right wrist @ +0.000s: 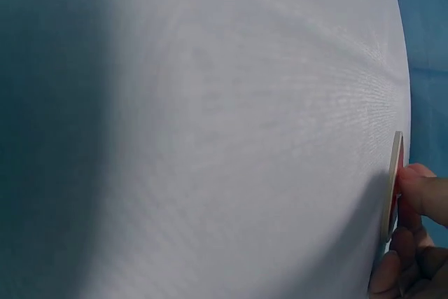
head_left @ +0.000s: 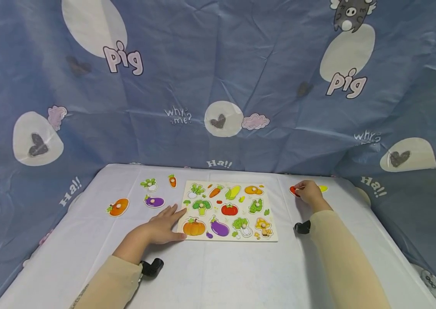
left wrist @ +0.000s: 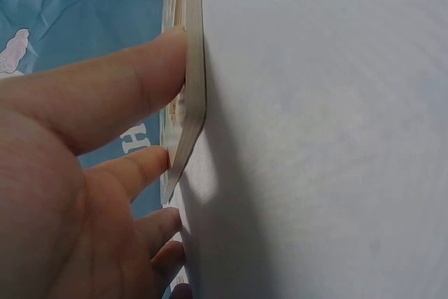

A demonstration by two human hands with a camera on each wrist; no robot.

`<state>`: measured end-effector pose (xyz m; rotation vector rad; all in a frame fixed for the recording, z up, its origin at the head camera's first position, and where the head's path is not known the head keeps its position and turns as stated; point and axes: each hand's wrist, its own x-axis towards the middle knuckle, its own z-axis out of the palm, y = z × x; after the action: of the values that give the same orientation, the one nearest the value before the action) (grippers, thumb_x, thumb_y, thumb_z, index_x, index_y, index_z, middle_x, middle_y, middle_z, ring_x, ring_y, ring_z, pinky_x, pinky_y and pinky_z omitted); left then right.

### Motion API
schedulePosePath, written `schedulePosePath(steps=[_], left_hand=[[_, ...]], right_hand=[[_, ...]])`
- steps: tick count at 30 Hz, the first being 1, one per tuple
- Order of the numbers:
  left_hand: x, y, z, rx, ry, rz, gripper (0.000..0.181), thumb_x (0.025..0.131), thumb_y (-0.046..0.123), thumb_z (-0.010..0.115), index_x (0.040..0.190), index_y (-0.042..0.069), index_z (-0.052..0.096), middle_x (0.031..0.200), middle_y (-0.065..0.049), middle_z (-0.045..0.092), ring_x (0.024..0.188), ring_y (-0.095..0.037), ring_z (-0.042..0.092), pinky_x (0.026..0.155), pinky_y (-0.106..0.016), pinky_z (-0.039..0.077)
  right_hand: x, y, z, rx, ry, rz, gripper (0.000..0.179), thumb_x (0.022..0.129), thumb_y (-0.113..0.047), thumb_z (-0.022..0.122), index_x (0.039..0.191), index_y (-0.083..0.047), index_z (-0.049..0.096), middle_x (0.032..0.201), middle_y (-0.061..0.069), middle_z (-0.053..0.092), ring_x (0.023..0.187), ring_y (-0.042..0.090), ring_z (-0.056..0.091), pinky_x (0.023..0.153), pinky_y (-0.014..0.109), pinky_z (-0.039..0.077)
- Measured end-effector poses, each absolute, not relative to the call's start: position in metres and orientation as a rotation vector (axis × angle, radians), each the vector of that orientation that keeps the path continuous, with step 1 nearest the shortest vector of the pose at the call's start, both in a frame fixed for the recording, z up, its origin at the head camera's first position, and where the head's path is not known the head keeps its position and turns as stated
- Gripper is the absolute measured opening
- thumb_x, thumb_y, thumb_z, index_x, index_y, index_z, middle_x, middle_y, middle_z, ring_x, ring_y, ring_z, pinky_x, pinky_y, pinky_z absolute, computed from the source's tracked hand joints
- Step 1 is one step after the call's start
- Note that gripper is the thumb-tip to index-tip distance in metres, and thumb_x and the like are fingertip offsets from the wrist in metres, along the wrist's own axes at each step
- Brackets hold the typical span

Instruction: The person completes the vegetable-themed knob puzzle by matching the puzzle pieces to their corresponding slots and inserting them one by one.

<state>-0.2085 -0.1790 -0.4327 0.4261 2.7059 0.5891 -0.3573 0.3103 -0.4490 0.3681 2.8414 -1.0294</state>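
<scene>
A wooden vegetable puzzle board (head_left: 211, 219) lies mid-table, with knobbed pieces such as the broccoli (head_left: 202, 207), mushroom (head_left: 263, 227) and bok choy (head_left: 244, 227) in it. My left hand (head_left: 163, 226) rests at the board's left edge, fingers spread; the left wrist view shows the thumb (left wrist: 150, 68) touching the board's edge (left wrist: 196, 54). To the right of the board, my right hand (head_left: 310, 194) pinches a red puzzle piece (head_left: 293, 190), partly hidden by the fingers. In the right wrist view that piece (right wrist: 393, 190) stands tilted close over the cloth.
Left of the board lie loose pieces: a pumpkin (head_left: 118, 207), an eggplant (head_left: 154, 201), a radish (head_left: 149, 185) and a carrot (head_left: 172, 180). A yellow piece (head_left: 323, 188) shows beyond my right hand. White cloth (head_left: 241, 274) covers the table; a blue printed curtain (head_left: 187, 77) hangs behind.
</scene>
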Motion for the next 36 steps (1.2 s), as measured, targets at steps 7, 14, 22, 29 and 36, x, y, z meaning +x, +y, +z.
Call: schedulePosePath(steps=[7,14,22,29,36], left_hand=[[-0.211,-0.180,-0.437,0.427,2.706,0.566,0.088,0.089,0.051,0.069,0.158,0.011,0.031,0.164,-0.024,0.016,0.150,-0.046,0.011,0.115,-0.069,0.014],[-0.209,-0.179,-0.433,0.420,2.703,0.583,0.087,0.088,0.049,0.070,0.157,0.010,0.033,0.163,-0.025,0.017,0.149,-0.047,0.011,0.114,-0.070,0.014],[-0.211,-0.179,-0.436,0.426,2.700,0.576,0.087,0.089,0.050,0.069,0.158,0.010,0.031,0.163,-0.025,0.016,0.149,-0.047,0.011,0.114,-0.070,0.014],[-0.212,-0.180,-0.436,0.430,2.700,0.577,0.088,0.089,0.051,0.068,0.158,0.011,0.030,0.164,-0.025,0.016,0.150,-0.046,0.010,0.114,-0.070,0.014],[-0.210,-0.180,-0.435,0.431,2.706,0.582,0.087,0.089,0.049,0.069,0.157,0.010,0.031,0.163,-0.025,0.016,0.150,-0.047,0.011,0.114,-0.069,0.014]], right_hand=[[-0.354,0.309,-0.443,0.289,2.874,-1.010,0.020,0.100,-0.008,0.057,0.115,0.003,0.065,0.118,0.024,0.063,0.097,0.030,0.058,0.078,0.033,0.051],[-0.348,0.305,-0.424,0.126,2.878,-1.018,0.024,0.101,-0.011,0.057,0.120,0.003,0.065,0.125,0.026,0.061,0.108,0.034,0.056,0.086,0.040,0.051],[-0.339,0.293,-0.409,-0.037,2.866,-1.034,0.022,0.100,-0.010,0.060,0.117,0.002,0.066,0.120,0.023,0.065,0.106,0.033,0.061,0.083,0.039,0.055],[-0.327,0.279,-0.397,-0.095,2.837,-1.034,0.020,0.101,-0.013,0.061,0.115,-0.002,0.067,0.109,0.016,0.066,0.093,0.027,0.065,0.076,0.035,0.053],[-0.316,0.259,-0.390,-0.256,2.826,-1.089,0.017,0.099,-0.009,0.062,0.112,-0.001,0.068,0.103,0.014,0.066,0.088,0.032,0.063,0.069,0.032,0.051]])
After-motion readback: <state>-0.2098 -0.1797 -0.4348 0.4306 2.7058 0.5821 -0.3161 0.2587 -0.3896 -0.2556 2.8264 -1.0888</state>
